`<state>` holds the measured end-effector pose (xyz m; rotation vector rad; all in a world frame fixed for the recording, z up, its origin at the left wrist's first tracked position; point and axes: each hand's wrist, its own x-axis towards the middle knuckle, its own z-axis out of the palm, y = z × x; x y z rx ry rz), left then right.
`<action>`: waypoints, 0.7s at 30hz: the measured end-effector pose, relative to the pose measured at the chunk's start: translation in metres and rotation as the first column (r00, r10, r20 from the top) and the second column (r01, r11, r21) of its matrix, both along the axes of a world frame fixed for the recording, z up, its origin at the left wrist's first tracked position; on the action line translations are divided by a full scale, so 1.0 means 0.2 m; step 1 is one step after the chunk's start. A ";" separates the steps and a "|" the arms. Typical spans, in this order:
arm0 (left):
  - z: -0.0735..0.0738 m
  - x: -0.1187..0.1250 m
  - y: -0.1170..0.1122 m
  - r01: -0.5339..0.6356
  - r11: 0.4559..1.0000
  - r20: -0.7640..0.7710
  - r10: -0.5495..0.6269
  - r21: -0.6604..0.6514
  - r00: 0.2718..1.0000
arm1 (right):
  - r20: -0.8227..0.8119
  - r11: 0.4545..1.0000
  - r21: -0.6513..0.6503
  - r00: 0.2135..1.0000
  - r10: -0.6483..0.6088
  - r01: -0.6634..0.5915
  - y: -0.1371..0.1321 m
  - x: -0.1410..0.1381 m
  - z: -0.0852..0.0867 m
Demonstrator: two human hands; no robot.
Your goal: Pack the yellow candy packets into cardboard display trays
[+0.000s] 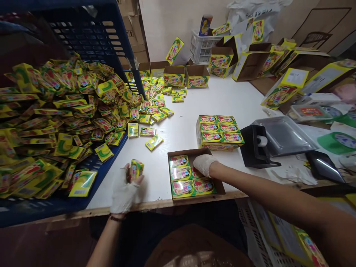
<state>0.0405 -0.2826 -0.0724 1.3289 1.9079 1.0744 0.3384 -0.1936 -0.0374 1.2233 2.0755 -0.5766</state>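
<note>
My left hand, in a white glove, is closed around a small yellow-green candy box just above the table. In front of me stands an open display carton with brown inner walls. Several candy boxes lie in rows inside it. My right hand, also gloved, reaches into the carton's back right part with its fingers together and pointing down. What its fingertips hold is hidden. Behind the carton sits a filled display carton showing rows of candy boxes.
A blue crate heaped with candy boxes tips onto the table at left. Open cartons line the back. At right are a black tape dispenser, a clear plastic tray, green tape and a phone.
</note>
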 end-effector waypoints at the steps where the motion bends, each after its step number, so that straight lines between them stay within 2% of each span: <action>1: 0.02 0.08 0.00 0.064 0.997 0.063 -0.067 0.049 0.996 | -0.010 1.000 0.006 1.000 -0.011 0.012 0.00 0.00 0.02; 3: 0.08 0.24 0.00 0.192 0.969 -0.004 -0.194 0.155 0.981 | -0.058 0.999 0.034 0.998 -0.022 0.024 -0.02 0.02 0.10; 5: 0.12 0.38 0.02 0.324 0.911 -0.210 -0.275 0.255 0.938 | -0.197 0.993 0.085 0.979 -0.060 0.078 -0.05 0.03 0.19; 6: 0.14 0.45 0.03 0.394 0.873 -0.317 -0.302 0.287 0.899 | -0.320 0.985 0.098 0.941 -0.106 0.145 -0.07 0.04 0.24; 9: 0.18 0.58 0.07 0.577 0.750 -0.506 -0.378 0.324 0.776 | -0.678 0.928 0.042 0.693 -0.245 0.370 -0.10 0.08 0.34; 10: 0.19 0.60 0.08 0.600 0.728 -0.508 -0.398 0.332 0.764 | -0.734 0.916 0.019 0.628 -0.259 0.400 -0.10 0.10 0.37; 11: 0.21 0.62 0.09 0.596 0.726 -0.479 -0.410 0.344 0.776 | -0.754 0.914 0.019 0.606 -0.253 0.406 -0.10 0.12 0.38; 12: 0.22 0.62 0.11 0.576 0.745 -0.420 -0.429 0.335 0.800 | -0.758 0.914 0.034 0.607 -0.240 0.404 -0.09 0.14 0.39; 14: 0.24 0.62 0.13 0.541 0.807 -0.249 -0.488 0.236 0.836 | -0.751 0.915 0.094 0.632 -0.193 0.392 -0.08 0.18 0.40; 16: 0.26 0.62 0.15 0.545 0.830 -0.137 -0.531 0.114 0.836 | -0.708 0.916 0.239 0.704 -0.064 0.323 -0.06 0.21 0.40; 19: 0.25 0.64 0.16 0.547 0.830 -0.169 -0.527 0.108 0.833 | -0.492 0.880 0.470 0.847 0.202 0.063 -0.06 0.20 0.40; 21: 0.21 0.67 0.16 0.515 0.849 -0.209 -0.486 0.119 0.849 | -0.332 0.854 0.517 0.908 0.257 -0.053 -0.06 0.19 0.39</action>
